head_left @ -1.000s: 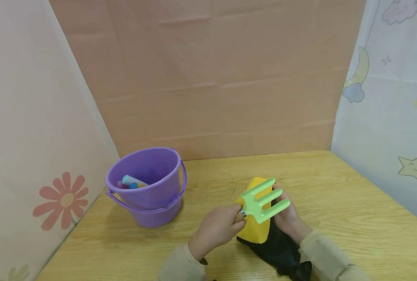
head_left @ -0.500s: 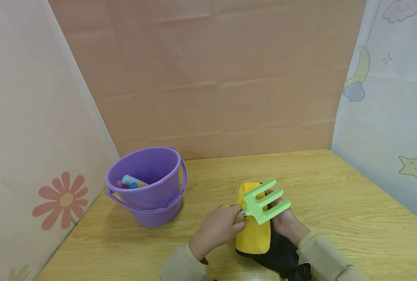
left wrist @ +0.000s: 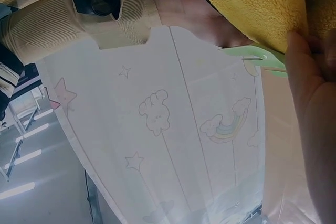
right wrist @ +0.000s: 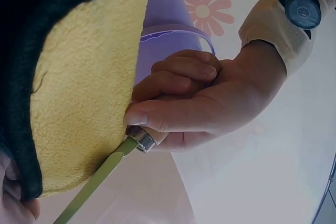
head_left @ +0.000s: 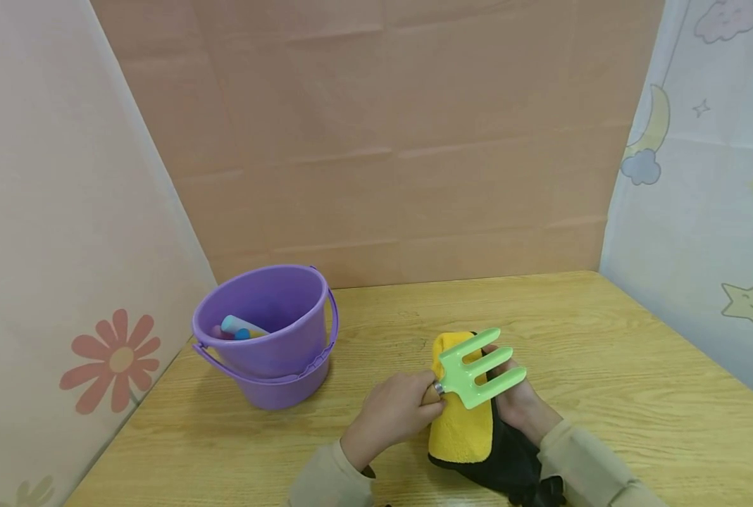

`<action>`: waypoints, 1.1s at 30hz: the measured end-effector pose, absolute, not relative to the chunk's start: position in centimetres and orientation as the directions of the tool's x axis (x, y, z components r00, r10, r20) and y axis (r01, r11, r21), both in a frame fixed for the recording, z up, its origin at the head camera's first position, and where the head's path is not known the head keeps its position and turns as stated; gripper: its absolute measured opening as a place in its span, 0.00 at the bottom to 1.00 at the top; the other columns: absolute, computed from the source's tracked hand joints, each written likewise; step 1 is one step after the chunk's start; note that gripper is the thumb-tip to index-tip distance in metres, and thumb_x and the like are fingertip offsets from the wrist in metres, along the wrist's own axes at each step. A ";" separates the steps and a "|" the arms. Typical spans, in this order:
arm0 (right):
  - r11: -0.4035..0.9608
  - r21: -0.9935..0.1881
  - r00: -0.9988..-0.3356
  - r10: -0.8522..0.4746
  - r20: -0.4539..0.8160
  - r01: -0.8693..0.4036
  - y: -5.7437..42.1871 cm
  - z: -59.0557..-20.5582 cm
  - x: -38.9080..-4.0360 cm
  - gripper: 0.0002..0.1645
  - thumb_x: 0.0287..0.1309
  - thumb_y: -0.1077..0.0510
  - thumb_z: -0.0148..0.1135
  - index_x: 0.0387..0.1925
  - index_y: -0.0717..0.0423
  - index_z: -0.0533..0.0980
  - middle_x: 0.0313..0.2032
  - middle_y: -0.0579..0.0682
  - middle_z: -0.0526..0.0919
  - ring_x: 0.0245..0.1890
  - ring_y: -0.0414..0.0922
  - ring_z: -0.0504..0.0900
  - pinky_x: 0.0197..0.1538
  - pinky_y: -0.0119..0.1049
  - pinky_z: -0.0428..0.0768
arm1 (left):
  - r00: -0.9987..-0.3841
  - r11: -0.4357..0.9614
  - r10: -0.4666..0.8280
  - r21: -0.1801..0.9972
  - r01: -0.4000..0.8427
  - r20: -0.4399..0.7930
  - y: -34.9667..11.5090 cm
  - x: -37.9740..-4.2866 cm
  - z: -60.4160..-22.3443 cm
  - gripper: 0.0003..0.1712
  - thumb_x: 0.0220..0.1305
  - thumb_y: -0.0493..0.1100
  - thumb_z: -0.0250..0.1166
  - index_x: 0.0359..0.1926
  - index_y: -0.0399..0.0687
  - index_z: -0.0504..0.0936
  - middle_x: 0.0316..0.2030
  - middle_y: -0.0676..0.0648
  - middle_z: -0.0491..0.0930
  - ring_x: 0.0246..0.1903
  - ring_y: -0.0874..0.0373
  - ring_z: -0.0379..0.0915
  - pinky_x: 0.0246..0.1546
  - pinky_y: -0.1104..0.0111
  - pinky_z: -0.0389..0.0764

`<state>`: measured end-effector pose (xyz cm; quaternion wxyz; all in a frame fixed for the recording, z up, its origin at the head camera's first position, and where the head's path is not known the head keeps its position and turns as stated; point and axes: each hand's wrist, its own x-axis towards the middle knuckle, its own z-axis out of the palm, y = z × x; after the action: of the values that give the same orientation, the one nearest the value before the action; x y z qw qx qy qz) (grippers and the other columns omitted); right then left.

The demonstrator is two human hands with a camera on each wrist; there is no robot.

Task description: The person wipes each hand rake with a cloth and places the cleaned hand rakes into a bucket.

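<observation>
A small green hand fork point(head_left: 471, 370) with a wooden handle is in my left hand point(head_left: 391, 412). The left fingers are curled round the handle near its metal collar point(right wrist: 142, 137), with the tines pointing right. Behind and below the fork hangs a folded yellow and black towel point(head_left: 461, 433); its fuzzy yellow face point(right wrist: 86, 77) fills much of the right wrist view. My right hand point(head_left: 522, 401) grips the towel's right side, behind the tines. Some right fingertips point(right wrist: 26, 208) show at the towel's dark border, while the others are hidden.
At the left stand stacked purple buckets point(head_left: 265, 359), the upper one tilted, with several coloured cylinders point(head_left: 243, 327) inside. Beneath everything is a wooden tabletop point(head_left: 376, 310). A brown sheet point(head_left: 376, 141) closes the back, and patterned panels point(head_left: 718, 211) flank both sides.
The towel's yellow flap has shifted down and its lower edge sits nearer me. My right hand has moved slightly down with it. The fork stays almost in place in my left hand.
</observation>
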<state>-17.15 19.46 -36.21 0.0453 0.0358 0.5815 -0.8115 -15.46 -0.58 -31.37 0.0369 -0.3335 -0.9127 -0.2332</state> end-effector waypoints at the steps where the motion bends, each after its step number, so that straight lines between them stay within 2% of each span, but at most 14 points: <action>1: -0.309 -0.944 -0.993 -0.037 -0.112 0.118 19.5 -36.2 -17.1 0.22 0.70 0.48 0.29 0.25 0.36 0.68 0.37 0.39 0.64 0.41 0.35 0.63 0.46 0.25 0.66 | -0.774 0.668 0.592 0.400 0.627 0.224 -0.6 -15.5 -31.4 0.18 0.59 0.45 0.60 0.18 0.53 0.61 0.13 0.59 0.53 0.14 0.70 0.52 0.13 0.77 0.58; 7: -0.284 -0.955 -0.996 -0.009 -0.088 0.086 19.9 -36.5 -17.2 0.22 0.70 0.44 0.30 0.26 0.34 0.69 0.41 0.37 0.64 0.49 0.38 0.55 0.52 0.29 0.58 | -0.776 0.670 0.592 0.402 0.624 0.218 -0.7 -15.6 -31.6 0.19 0.59 0.45 0.59 0.17 0.53 0.60 0.13 0.59 0.53 0.14 0.70 0.52 0.13 0.78 0.57; 10: -0.313 -0.948 -0.998 -0.029 -0.049 0.056 20.1 -36.4 -17.3 0.24 0.70 0.44 0.32 0.22 0.36 0.71 0.37 0.37 0.67 0.47 0.38 0.59 0.51 0.29 0.61 | -0.777 0.668 0.592 0.410 0.621 0.214 -0.7 -15.6 -31.7 0.20 0.60 0.45 0.60 0.17 0.53 0.59 0.13 0.59 0.53 0.13 0.70 0.51 0.13 0.78 0.56; 13: -0.363 -0.931 -0.994 -0.107 0.008 0.032 20.4 -36.4 -17.3 0.26 0.70 0.45 0.32 0.22 0.39 0.73 0.31 0.37 0.71 0.40 0.35 0.67 0.45 0.27 0.68 | -0.777 0.667 0.594 0.410 0.621 0.210 -0.8 -15.7 -31.7 0.21 0.60 0.45 0.60 0.17 0.53 0.59 0.12 0.59 0.52 0.12 0.70 0.50 0.13 0.78 0.56; 15: -0.415 -0.909 -0.980 -0.190 0.054 0.031 20.7 -36.4 -17.3 0.27 0.70 0.46 0.31 0.25 0.40 0.76 0.30 0.37 0.74 0.35 0.33 0.71 0.42 0.26 0.71 | -0.779 0.673 0.593 0.405 0.619 0.205 -0.8 -15.7 -31.7 0.21 0.60 0.46 0.60 0.17 0.53 0.59 0.12 0.59 0.52 0.12 0.70 0.50 0.13 0.78 0.56; 20: -0.552 -0.832 -0.924 -0.343 0.168 0.054 21.2 -36.1 -17.2 0.30 0.72 0.50 0.26 0.33 0.48 0.79 0.30 0.40 0.79 0.35 0.34 0.76 0.41 0.26 0.74 | -0.785 0.684 0.588 0.398 0.612 0.196 -0.9 -15.7 -31.8 0.20 0.60 0.47 0.59 0.18 0.53 0.59 0.13 0.59 0.52 0.13 0.69 0.50 0.14 0.77 0.55; 28: -0.665 -0.743 -0.880 -0.395 0.264 0.076 21.4 -36.0 -17.4 0.34 0.73 0.53 0.21 0.36 0.55 0.78 0.33 0.46 0.82 0.35 0.38 0.79 0.40 0.28 0.76 | -0.787 0.682 0.590 0.411 0.605 0.181 -1.3 -15.7 -31.7 0.19 0.60 0.46 0.60 0.19 0.53 0.60 0.14 0.59 0.53 0.14 0.69 0.50 0.15 0.77 0.55; 33: -0.697 -0.712 -0.879 -0.392 0.270 0.092 21.7 -36.0 -17.5 0.34 0.73 0.53 0.20 0.38 0.56 0.77 0.36 0.47 0.81 0.38 0.40 0.79 0.43 0.30 0.76 | -0.790 0.684 0.585 0.413 0.602 0.182 -1.5 -15.8 -31.7 0.20 0.60 0.47 0.60 0.18 0.53 0.59 0.14 0.59 0.53 0.14 0.69 0.50 0.15 0.77 0.56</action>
<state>-17.53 21.74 -36.02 0.1349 -0.2054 0.3654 -0.8978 -15.78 -1.48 -31.73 0.0179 -0.3235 -0.9173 -0.2314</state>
